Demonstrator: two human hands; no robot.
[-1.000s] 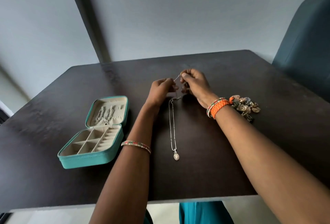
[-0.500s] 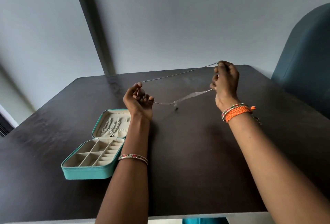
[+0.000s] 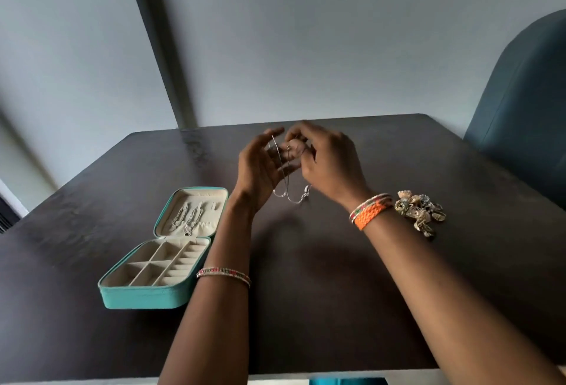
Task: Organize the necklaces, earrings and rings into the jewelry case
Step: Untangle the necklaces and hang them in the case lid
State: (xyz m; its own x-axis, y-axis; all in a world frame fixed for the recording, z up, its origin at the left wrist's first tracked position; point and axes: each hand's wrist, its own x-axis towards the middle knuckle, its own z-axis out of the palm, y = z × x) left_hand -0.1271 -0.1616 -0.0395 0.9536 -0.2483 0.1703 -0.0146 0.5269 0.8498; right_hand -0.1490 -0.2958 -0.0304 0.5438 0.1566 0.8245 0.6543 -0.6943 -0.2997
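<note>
Silver necklace (image 3: 291,191) looped between left hand (image 3: 260,167) and right hand (image 3: 327,164), above table (image 3: 337,277).

Silver necklace (image 3: 289,191) dangling looped above table; teal jewelry case (image 3: 144,295) open, left.
</note>
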